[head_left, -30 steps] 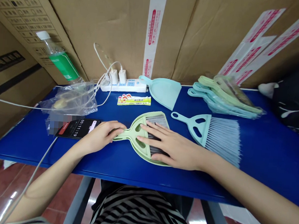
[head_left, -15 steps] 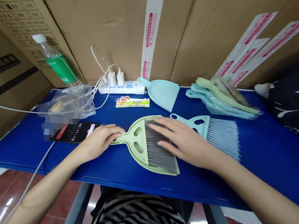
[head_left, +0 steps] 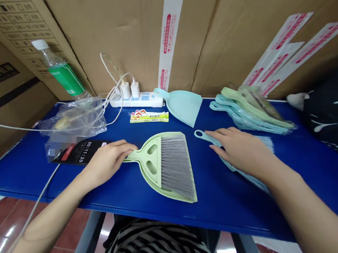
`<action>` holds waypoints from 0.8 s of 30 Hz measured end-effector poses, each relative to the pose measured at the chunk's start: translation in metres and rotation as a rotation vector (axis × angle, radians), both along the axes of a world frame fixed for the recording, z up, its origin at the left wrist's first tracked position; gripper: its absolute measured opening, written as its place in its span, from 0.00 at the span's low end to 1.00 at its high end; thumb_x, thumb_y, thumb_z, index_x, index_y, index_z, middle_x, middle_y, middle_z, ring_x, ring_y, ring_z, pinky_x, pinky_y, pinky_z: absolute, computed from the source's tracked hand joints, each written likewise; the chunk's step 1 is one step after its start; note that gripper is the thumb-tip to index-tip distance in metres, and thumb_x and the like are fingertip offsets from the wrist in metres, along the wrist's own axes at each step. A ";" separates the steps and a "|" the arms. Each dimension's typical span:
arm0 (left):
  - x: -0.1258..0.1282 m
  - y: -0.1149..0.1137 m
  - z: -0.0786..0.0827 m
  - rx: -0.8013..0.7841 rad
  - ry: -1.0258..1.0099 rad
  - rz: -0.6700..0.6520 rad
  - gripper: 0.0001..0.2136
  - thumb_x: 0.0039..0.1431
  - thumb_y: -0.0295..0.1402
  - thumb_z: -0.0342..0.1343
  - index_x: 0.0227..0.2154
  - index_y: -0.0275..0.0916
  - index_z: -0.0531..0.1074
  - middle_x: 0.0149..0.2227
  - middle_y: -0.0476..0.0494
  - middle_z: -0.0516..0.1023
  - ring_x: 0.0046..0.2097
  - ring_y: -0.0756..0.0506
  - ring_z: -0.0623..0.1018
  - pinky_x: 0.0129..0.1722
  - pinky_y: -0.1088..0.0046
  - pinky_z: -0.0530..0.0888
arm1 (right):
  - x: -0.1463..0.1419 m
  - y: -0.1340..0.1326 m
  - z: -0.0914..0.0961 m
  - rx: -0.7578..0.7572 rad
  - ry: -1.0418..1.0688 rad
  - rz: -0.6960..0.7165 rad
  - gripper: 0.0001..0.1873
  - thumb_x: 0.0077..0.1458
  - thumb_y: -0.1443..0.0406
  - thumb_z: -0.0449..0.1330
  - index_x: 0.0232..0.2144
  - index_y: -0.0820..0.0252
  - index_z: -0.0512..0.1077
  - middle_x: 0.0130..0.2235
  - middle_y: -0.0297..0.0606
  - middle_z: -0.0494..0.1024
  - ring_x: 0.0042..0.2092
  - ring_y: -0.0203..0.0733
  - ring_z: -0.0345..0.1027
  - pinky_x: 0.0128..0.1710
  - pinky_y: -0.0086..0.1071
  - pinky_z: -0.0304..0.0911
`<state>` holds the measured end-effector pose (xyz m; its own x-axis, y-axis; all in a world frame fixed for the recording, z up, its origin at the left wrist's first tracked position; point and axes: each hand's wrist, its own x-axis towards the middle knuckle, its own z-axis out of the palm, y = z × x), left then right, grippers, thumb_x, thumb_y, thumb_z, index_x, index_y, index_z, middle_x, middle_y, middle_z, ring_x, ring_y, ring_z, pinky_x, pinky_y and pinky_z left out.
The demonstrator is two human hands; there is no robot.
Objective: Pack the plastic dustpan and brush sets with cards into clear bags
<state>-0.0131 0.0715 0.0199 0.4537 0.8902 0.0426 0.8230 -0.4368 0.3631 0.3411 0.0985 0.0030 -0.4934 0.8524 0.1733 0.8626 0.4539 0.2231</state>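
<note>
My left hand [head_left: 111,159] is closed around the handle end of a light green dustpan [head_left: 191,200]. A green hand brush [head_left: 176,161] with grey bristles lies nested in that pan, its handle along the pan's handle. To the right, my right hand [head_left: 239,150] is over a light blue hand brush [head_left: 203,135], with thumb and fingers around its handle. The hand and wrist hide much of that brush; its ring end and some blue bristles show. Behind, a light blue dustpan [head_left: 184,104] rests against the cardboard.
Plastic-wrapped dustpan sets [head_left: 251,113] lie at the back right, near a dark patterned bag [head_left: 329,103]. Behind the left hand are a power strip [head_left: 147,100] with cables, a yellow-green packet [head_left: 149,117], a phone [head_left: 86,151], a clear plastic bag [head_left: 85,117] and a bottle [head_left: 66,77].
My right hand has left the grey bristles of the green brush and moved right onto the blue brush's handle. My left hand keeps its hold on the green handle.
</note>
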 end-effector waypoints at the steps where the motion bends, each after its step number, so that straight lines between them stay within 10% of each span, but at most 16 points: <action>1: 0.000 0.000 0.000 0.004 0.006 0.001 0.17 0.66 0.33 0.41 0.43 0.44 0.77 0.43 0.47 0.81 0.42 0.46 0.81 0.41 0.72 0.75 | 0.003 0.001 0.000 -0.008 -0.009 -0.005 0.21 0.59 0.64 0.50 0.49 0.60 0.77 0.39 0.47 0.82 0.38 0.50 0.75 0.31 0.37 0.67; 10: 0.002 -0.004 0.000 0.049 0.144 0.020 0.19 0.65 0.28 0.40 0.45 0.46 0.77 0.43 0.48 0.81 0.42 0.44 0.81 0.37 0.71 0.75 | -0.002 -0.004 0.004 0.073 -0.073 0.088 0.21 0.59 0.65 0.51 0.49 0.68 0.75 0.43 0.53 0.81 0.40 0.53 0.75 0.33 0.40 0.68; 24: 0.003 -0.006 0.001 0.052 0.237 0.048 0.20 0.63 0.24 0.39 0.47 0.46 0.75 0.42 0.48 0.80 0.40 0.45 0.81 0.36 0.72 0.75 | -0.147 0.072 0.046 -0.116 -0.287 0.377 0.13 0.60 0.74 0.53 0.40 0.69 0.77 0.40 0.51 0.81 0.45 0.48 0.71 0.40 0.36 0.54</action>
<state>-0.0097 0.0651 0.0213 0.4140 0.9102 -0.0140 0.9027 -0.4085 0.1351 0.1945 0.1710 0.0490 -0.7851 0.6111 -0.1003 0.5448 0.7586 0.3575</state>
